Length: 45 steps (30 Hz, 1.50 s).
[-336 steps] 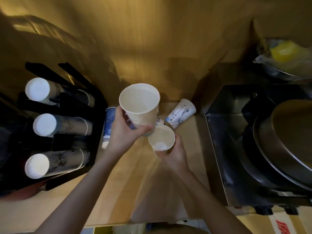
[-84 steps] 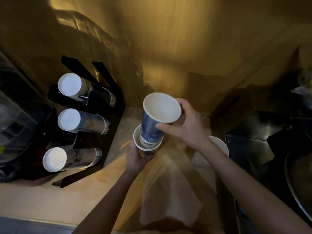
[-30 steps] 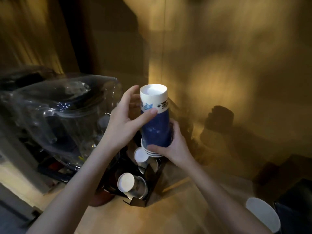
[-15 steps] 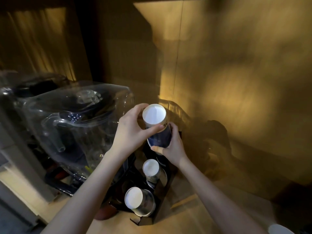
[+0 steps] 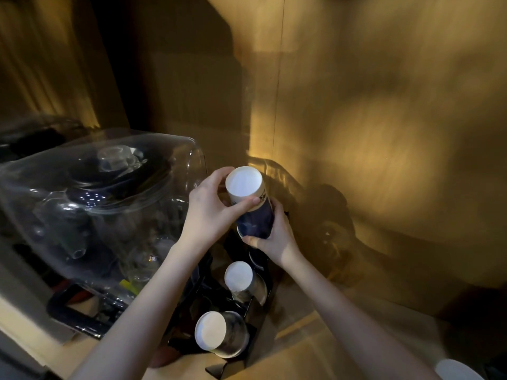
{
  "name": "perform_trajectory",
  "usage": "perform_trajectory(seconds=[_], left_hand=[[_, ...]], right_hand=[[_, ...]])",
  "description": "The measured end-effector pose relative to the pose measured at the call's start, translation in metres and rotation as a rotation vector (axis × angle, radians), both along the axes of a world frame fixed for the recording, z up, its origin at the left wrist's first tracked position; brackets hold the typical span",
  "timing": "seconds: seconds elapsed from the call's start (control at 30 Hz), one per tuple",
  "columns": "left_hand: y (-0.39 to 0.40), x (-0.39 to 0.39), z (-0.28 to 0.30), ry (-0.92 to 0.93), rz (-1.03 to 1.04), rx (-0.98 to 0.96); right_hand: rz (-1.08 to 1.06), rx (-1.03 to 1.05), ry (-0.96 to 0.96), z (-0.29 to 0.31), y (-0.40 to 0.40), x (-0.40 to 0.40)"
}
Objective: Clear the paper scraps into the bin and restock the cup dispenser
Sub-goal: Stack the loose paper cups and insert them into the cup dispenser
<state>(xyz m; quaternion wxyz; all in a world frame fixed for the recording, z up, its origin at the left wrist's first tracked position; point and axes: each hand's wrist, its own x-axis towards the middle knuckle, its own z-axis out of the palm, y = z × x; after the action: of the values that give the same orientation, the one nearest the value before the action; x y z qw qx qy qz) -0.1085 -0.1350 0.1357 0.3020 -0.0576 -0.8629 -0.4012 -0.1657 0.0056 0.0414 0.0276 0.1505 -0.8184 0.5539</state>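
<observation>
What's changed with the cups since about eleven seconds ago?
The loose cups from the counter are now nested into one blue cup stack, turned bottom-up and brought by the left hand and right hand to the dispenser's top slot. The two lower stacks stayed put.

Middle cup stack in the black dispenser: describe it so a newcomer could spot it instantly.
Start at the large clear plastic dome cover on the left; just right of it stands the black cup dispenser rack. Three upside-down paper cup stacks run along it, white bases up. The middle stack sits untouched between the blue stack gripped by both hands and the nearest stack.
</observation>
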Motion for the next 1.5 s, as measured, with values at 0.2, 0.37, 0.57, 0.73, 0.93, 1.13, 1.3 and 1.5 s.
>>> perform_trajectory(seconds=[0.2,0.37,0.57,0.73,0.93,1.13,1.3,1.5], left_hand=[[0.006,-0.013,-0.033,-0.112,-0.037,-0.006],[0.014,-0.021,-0.067,-0.215,-0.048,0.009],[0.018,-0.027,-0.089,-0.304,-0.044,-0.099],[0.019,-0.032,-0.091,-0.32,-0.021,-0.184],[0.026,-0.027,-0.092,-0.337,0.027,-0.447],[0.065,-0.005,-0.092,-0.177,-0.008,-0.726],[0.135,0.016,-0.113,-0.252,-0.27,-0.771],[0.217,0.046,-0.148,-0.326,-0.499,-0.856]], right_hand=[[-0.054,0.08,0.097,-0.01,0.01,0.004],[-0.078,0.175,0.138,-0.013,0.015,0.006],[-0.086,0.429,0.224,-0.017,0.022,0.009],[-0.091,0.666,0.314,-0.012,0.019,0.008],[-0.068,0.88,0.403,0.005,0.03,0.01],[-0.09,0.92,0.418,0.012,0.086,0.044],[-0.229,0.964,0.244,-0.007,0.162,0.086],[-0.477,0.993,-0.004,-0.053,0.255,0.152]])
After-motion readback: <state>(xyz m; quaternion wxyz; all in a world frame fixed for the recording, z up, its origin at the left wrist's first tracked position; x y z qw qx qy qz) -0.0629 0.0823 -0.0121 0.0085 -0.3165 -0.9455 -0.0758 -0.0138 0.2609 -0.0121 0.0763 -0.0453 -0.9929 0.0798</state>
